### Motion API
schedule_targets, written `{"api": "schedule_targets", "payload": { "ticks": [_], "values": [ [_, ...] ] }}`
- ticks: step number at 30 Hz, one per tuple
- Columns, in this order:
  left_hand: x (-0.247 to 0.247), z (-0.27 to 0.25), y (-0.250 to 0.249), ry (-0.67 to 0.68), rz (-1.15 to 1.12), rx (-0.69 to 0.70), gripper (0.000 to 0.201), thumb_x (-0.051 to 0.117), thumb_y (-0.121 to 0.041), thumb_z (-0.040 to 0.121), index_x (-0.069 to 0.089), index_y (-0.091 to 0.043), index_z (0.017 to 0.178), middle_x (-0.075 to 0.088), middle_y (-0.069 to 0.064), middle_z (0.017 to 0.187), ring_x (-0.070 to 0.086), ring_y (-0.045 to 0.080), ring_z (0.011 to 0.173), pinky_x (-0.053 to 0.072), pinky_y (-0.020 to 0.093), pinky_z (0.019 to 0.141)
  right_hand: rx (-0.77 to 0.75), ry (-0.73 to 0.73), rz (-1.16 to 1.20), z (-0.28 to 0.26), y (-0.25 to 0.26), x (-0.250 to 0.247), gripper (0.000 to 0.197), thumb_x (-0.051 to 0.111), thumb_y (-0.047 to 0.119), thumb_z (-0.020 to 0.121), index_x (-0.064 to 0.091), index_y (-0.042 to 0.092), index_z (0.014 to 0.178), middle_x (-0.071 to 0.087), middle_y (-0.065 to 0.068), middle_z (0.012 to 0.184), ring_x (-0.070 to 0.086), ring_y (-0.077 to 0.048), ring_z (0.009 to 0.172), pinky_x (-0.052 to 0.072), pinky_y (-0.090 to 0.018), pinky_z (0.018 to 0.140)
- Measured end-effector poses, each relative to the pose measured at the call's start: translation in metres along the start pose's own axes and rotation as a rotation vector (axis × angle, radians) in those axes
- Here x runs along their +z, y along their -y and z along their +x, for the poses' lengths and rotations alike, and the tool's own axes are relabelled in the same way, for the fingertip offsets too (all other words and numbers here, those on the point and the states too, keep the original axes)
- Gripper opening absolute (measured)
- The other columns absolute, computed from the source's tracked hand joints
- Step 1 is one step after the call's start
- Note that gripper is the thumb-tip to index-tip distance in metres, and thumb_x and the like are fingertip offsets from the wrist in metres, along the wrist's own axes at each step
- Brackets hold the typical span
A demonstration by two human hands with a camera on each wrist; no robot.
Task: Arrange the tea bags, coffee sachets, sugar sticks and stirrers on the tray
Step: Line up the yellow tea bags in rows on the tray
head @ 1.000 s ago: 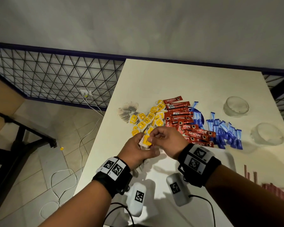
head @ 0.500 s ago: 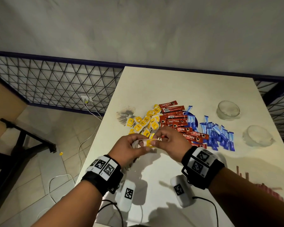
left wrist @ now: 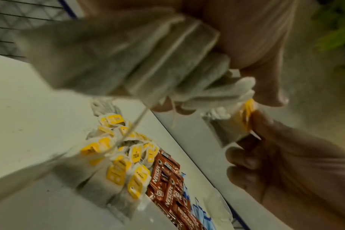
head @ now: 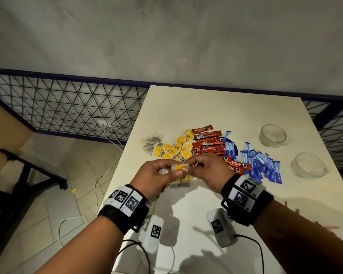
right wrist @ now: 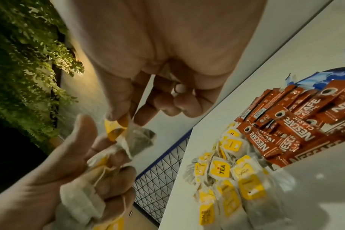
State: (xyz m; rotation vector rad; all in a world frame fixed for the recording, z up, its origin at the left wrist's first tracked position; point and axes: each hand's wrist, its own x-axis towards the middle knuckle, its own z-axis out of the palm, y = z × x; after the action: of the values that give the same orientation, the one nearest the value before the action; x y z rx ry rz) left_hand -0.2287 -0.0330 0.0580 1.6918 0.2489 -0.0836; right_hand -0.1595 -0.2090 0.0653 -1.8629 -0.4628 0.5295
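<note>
Above the near middle of the white table (head: 206, 107), my left hand (head: 166, 172) grips a bundle of several tea bags (left wrist: 128, 62). My right hand (head: 194, 167) pinches the yellow tag of one tea bag (head: 180, 167), which is held between both hands (right wrist: 126, 124). Behind the hands lies a pile of yellow-tagged tea bags (head: 172, 150). To its right lie red coffee sachets (head: 208, 144), then blue sugar sticks (head: 261, 165). Reddish stirrers (head: 329, 227) show at the right edge, partly hidden by my right arm. No tray is plainly visible.
Two clear glass bowls (head: 273, 135) (head: 307, 165) stand at the table's right side. A blue round thing (head: 225, 138) peeks from under the sachets. The table's left edge (head: 125, 155) drops to a tiled floor with cables; a wire fence (head: 67, 109) runs behind.
My hands, pressed together on a tea bag a second ago, have drawn slightly apart with the bag held between them. The piles on the table have not moved.
</note>
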Motion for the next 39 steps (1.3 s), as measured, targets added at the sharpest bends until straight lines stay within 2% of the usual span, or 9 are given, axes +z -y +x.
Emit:
{"api": "schedule_targets", "payload": {
  "ticks": [3, 7, 10, 13, 17, 21, 23, 29, 39],
  "values": [
    [0.005, 0.005, -0.002, 0.008, 0.049, -0.008, 0.012, 0.07, -0.015, 0.086, 0.074, -0.004, 0.088, 0.063, -0.012, 0.052, 0.045, -0.001, 0.041, 0.036, 0.013, 0.045, -0.007, -0.064, 0.059, 0.002, -0.006, 0.006, 0.014, 0.07, 0.016, 0.085, 0.066, 0.023, 0.074, 0.061, 0.017, 0.062, 0.051, -0.002, 0.058, 0.041, -0.017, 0.059],
    [0.008, 0.006, 0.007, -0.021, 0.154, -0.08, 0.02, 0.071, -0.024, 0.087, 0.065, -0.01, 0.073, 0.053, -0.007, 0.044, 0.042, 0.007, 0.034, 0.034, 0.016, 0.041, 0.047, -0.078, 0.042, 0.003, -0.023, 0.013, 0.016, 0.067, 0.016, 0.088, 0.062, 0.024, 0.075, 0.058, 0.013, 0.059, 0.05, -0.004, 0.056, 0.041, -0.022, 0.058],
    [0.006, 0.007, 0.024, -0.008, 0.192, -0.168, 0.024, 0.073, -0.027, 0.084, 0.064, -0.008, 0.073, 0.052, 0.003, 0.05, 0.038, 0.014, 0.037, 0.032, 0.018, 0.043, 0.152, -0.125, 0.082, 0.004, -0.042, 0.019, 0.012, 0.065, 0.014, 0.09, 0.061, 0.021, 0.081, 0.057, 0.008, 0.059, 0.052, -0.001, 0.048, 0.041, -0.017, 0.049],
    [-0.005, 0.002, 0.043, -0.036, 0.175, -0.233, 0.007, 0.071, -0.017, 0.086, 0.074, -0.011, 0.083, 0.069, -0.007, 0.068, 0.037, 0.009, 0.038, 0.033, 0.018, 0.042, 0.346, -0.17, 0.155, 0.003, -0.072, 0.026, 0.009, 0.062, 0.011, 0.091, 0.058, 0.017, 0.085, 0.058, 0.002, 0.064, 0.052, -0.007, 0.045, 0.039, -0.02, 0.044],
    [-0.019, -0.006, 0.07, -0.044, 0.197, -0.319, 0.006, 0.069, -0.013, 0.085, 0.075, -0.014, 0.082, 0.076, -0.005, 0.093, 0.038, 0.009, 0.038, 0.035, 0.017, 0.043, 0.503, -0.197, 0.164, 0.007, -0.103, 0.038, 0.013, 0.062, 0.011, 0.091, 0.056, 0.017, 0.082, 0.058, -0.005, 0.071, 0.051, -0.018, 0.054, 0.039, -0.028, 0.049],
    [-0.027, -0.008, 0.085, -0.06, 0.229, -0.339, 0.008, 0.072, -0.016, 0.083, 0.075, -0.022, 0.078, 0.076, -0.004, 0.088, 0.049, 0.016, 0.053, 0.042, 0.023, 0.052, 0.551, -0.251, 0.151, 0.013, -0.11, 0.051, 0.014, 0.062, 0.012, 0.091, 0.055, 0.017, 0.08, 0.059, -0.004, 0.068, 0.05, -0.017, 0.052, 0.039, -0.027, 0.046],
    [-0.03, -0.008, 0.088, -0.064, 0.204, -0.341, 0.01, 0.072, -0.014, 0.083, 0.074, -0.021, 0.076, 0.075, -0.008, 0.086, 0.049, 0.016, 0.052, 0.042, 0.023, 0.052, 0.568, -0.27, 0.124, 0.016, -0.111, 0.054, 0.013, 0.063, 0.014, 0.09, 0.056, 0.018, 0.079, 0.062, -0.006, 0.071, 0.051, -0.017, 0.052, 0.042, -0.028, 0.048],
    [-0.033, -0.01, 0.088, -0.095, 0.211, -0.356, 0.013, 0.075, -0.019, 0.081, 0.071, -0.028, 0.072, 0.063, -0.012, 0.057, 0.044, 0.015, 0.044, 0.04, 0.022, 0.048, 0.601, -0.318, -0.046, 0.013, -0.118, 0.055, 0.018, 0.07, 0.027, 0.083, 0.06, 0.027, 0.068, 0.069, 0.002, 0.076, 0.061, -0.02, 0.065, 0.056, -0.038, 0.069],
    [-0.033, -0.01, 0.084, -0.079, 0.221, -0.357, 0.009, 0.076, -0.022, 0.081, 0.071, -0.028, 0.075, 0.064, -0.015, 0.061, 0.048, 0.01, 0.044, 0.043, 0.023, 0.05, 0.56, -0.322, -0.118, 0.016, -0.118, 0.057, 0.018, 0.069, 0.031, 0.083, 0.06, 0.03, 0.068, 0.071, 0.0, 0.084, 0.062, -0.022, 0.075, 0.055, -0.038, 0.079]
  ]
}}
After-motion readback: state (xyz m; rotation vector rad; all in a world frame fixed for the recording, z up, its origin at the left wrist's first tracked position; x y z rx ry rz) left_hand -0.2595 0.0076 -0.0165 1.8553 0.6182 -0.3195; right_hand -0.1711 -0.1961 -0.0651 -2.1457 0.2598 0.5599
